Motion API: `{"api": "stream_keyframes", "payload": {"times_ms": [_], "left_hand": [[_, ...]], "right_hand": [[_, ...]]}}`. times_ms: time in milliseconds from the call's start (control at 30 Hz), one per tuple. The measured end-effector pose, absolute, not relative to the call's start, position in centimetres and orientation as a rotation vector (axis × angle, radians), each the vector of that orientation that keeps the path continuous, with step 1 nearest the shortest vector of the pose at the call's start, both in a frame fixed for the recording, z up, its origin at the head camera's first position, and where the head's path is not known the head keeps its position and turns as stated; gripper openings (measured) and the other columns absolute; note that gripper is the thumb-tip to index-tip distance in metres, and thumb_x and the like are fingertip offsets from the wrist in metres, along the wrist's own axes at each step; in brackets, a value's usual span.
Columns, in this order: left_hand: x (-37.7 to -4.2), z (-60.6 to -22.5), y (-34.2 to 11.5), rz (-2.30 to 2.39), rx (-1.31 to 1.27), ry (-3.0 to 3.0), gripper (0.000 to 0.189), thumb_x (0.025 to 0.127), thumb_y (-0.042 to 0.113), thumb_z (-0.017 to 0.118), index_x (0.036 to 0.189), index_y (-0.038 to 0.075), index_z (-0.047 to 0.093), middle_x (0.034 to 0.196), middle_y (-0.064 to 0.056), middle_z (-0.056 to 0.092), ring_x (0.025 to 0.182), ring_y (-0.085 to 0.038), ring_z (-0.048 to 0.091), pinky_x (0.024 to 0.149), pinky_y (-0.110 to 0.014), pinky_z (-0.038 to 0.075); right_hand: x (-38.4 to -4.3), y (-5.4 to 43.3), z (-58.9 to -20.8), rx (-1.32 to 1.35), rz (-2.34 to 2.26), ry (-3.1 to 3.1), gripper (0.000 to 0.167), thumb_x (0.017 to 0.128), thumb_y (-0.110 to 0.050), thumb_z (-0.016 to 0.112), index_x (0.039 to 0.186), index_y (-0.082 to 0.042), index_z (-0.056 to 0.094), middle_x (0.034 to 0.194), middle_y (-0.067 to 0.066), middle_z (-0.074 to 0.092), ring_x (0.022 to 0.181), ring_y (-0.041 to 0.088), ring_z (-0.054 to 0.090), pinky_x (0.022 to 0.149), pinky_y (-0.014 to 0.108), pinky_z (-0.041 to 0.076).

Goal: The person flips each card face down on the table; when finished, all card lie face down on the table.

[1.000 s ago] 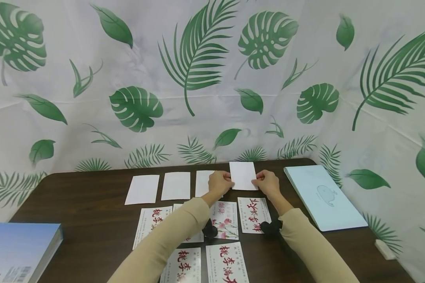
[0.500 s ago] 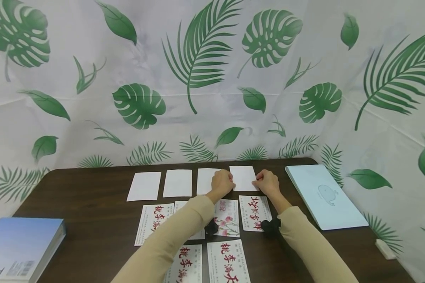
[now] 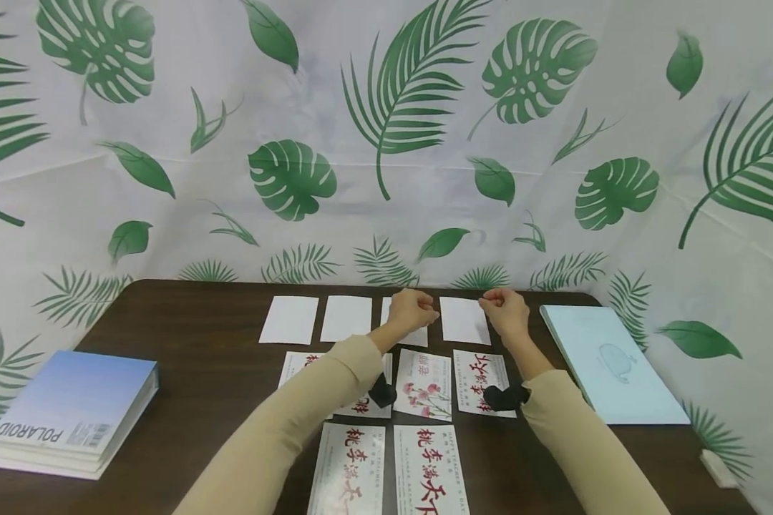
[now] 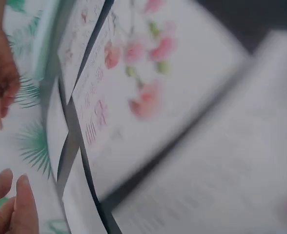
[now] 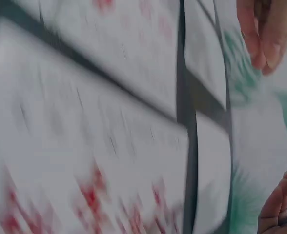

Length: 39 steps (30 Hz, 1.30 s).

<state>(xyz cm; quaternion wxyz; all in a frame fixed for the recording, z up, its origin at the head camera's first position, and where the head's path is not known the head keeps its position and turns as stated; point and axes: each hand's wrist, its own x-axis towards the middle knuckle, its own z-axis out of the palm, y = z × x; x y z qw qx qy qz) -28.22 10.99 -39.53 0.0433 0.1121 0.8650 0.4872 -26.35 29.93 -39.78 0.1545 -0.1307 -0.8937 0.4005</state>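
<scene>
My left hand (image 3: pixel 414 309) hovers in front of the third blank white card (image 3: pixel 415 337) of the back row, partly covering it. In the left wrist view its fingers (image 4: pixel 24 209) are loosely bent, with nothing between them. To the right, my right hand (image 3: pixel 505 311) is beside the upper right corner of the rightmost blank card (image 3: pixel 465 320), which lies flat on the dark table. Nothing shows in that hand, and its fingers (image 5: pixel 273 207) are relaxed in the right wrist view. Below lie a flower-printed card (image 3: pixel 423 386) and a card with red writing (image 3: pixel 479 372).
Two more blank cards (image 3: pixel 288 320) continue the row leftward. Printed cards (image 3: pixel 429 472) lie nearer, some under the left sleeve. A blue Polaroid box or album (image 3: pixel 71 408) stands at left, a pale blue whale-marked book (image 3: pixel 608 357) at right. A leaf-patterned cloth (image 3: pixel 412 214) hangs behind.
The rightmost blank card, first held up between both hands, was lowered onto the table and let go. Both hands have come up off it. The head view has shifted left.
</scene>
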Motion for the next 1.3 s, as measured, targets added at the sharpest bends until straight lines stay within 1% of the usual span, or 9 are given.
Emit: {"api": "stream_keyframes", "payload": {"times_ms": [67,133,233,400,600,767,867,1100,1300], "left_hand": [[-27.9,-39.4,8.9,1.641,0.306,2.48,0.032,0.082,0.007,0.071,0.111,-0.005,0.065,0.093,-0.014,0.07,0.073,-0.018,0.07,0.065,-0.023,0.057],[-27.4,-39.4,6.4,1.733,0.26,2.358,0.036,0.082,0.004,0.071,0.115,-0.006,0.062,0.096,-0.017,0.069,0.074,-0.017,0.069,0.064,-0.022,0.057],[-26.7,-39.5,2.4,1.76,0.207,2.322,0.038,0.082,0.003,0.07,0.118,-0.005,0.06,0.1,-0.017,0.067,0.078,-0.017,0.069,0.068,-0.022,0.057],[-25.2,-39.9,-4.1,1.64,0.141,2.472,0.042,0.082,0.007,0.071,0.121,-0.002,0.059,0.106,-0.016,0.066,0.084,-0.021,0.068,0.071,-0.025,0.057],[-23.2,-41.2,-9.5,1.485,0.076,2.597,0.045,0.081,0.009,0.073,0.122,-0.004,0.058,0.107,-0.017,0.065,0.089,-0.022,0.064,0.07,-0.029,0.058],[-22.2,-41.9,-11.0,1.455,0.045,2.614,0.045,0.076,0.007,0.076,0.117,-0.004,0.061,0.105,-0.016,0.065,0.082,-0.019,0.063,0.068,-0.028,0.058],[-21.9,-42.1,-11.2,1.455,0.058,2.607,0.045,0.075,0.007,0.077,0.116,-0.003,0.062,0.104,-0.015,0.066,0.082,-0.019,0.064,0.068,-0.028,0.058],[-21.6,-42.4,-11.6,1.324,0.11,2.71,0.047,0.072,0.01,0.08,0.114,-0.002,0.064,0.096,-0.009,0.067,0.089,-0.021,0.058,0.075,-0.031,0.051],[-21.1,-42.6,-12.8,1.294,0.089,2.752,0.045,0.07,0.008,0.08,0.111,-0.003,0.065,0.093,-0.009,0.067,0.088,-0.021,0.058,0.076,-0.034,0.051]], "right_hand": [[-26.1,27.9,-39.7,-0.356,1.28,-2.528,0.018,0.087,-0.011,0.064,0.098,0.004,0.063,0.078,0.007,0.06,0.062,0.01,0.053,0.053,0.018,0.045],[-25.6,25.6,-40.0,-0.325,1.394,-2.518,0.018,0.086,-0.01,0.065,0.098,0.003,0.063,0.076,0.004,0.06,0.059,0.006,0.052,0.052,0.016,0.047],[-24.8,21.8,-40.3,-0.239,1.482,-2.533,0.016,0.085,-0.008,0.066,0.097,0.003,0.064,0.075,0.003,0.06,0.06,0.007,0.052,0.054,0.017,0.049],[-23.7,16.0,-40.6,-0.071,1.521,-2.613,0.014,0.083,-0.007,0.067,0.094,0.001,0.066,0.074,0.003,0.058,0.06,0.008,0.05,0.052,0.017,0.045],[-22.9,11.4,-41.6,0.103,1.479,-2.723,0.015,0.081,-0.005,0.07,0.093,0.003,0.066,0.073,0.005,0.06,0.061,0.009,0.049,0.053,0.019,0.042],[-22.7,9.6,-42.3,0.158,1.39,-2.819,0.018,0.078,-0.005,0.072,0.093,0.003,0.065,0.073,0.004,0.06,0.062,0.01,0.05,0.056,0.019,0.044],[-22.7,9.2,-42.4,0.151,1.318,-2.858,0.021,0.076,-0.005,0.073,0.093,0.003,0.064,0.073,0.004,0.058,0.065,0.012,0.05,0.059,0.022,0.044],[-22.8,8.3,-42.5,0.157,1.142,-2.959,0.027,0.071,-0.004,0.076,0.092,0.003,0.061,0.068,0.001,0.049,0.063,0.013,0.043,0.06,0.024,0.039],[-22.5,7.0,-42.6,0.249,1.115,-2.977,0.026,0.071,-0.003,0.077,0.088,0.0,0.057,0.07,0.003,0.049,0.065,0.015,0.043,0.059,0.025,0.038]]}}
